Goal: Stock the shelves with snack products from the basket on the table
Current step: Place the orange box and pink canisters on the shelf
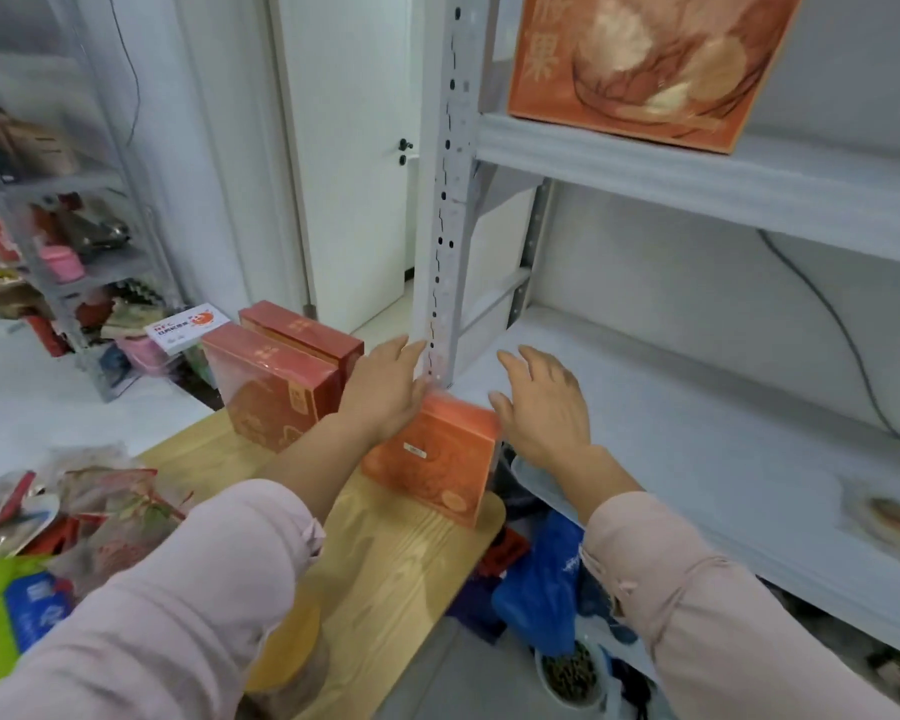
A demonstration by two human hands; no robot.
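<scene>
Between left hand (385, 392) and right hand (541, 405), orange box (432, 462) upright on table (385, 569)

loose pale pink sleeves (188, 605) bunched at both forearms, bare wrists showing.

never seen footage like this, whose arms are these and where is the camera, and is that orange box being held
There is no machine. A person wears one camera on the head, so you look down along their own arms. The left hand and right hand, fingers straight, flank an orange box standing at the corner of the table. Neither grips it, and blur hides whether they touch it. Two red boxes stand behind it, snack packets lie at the left, and the shelf to be stocked is on the right.
</scene>
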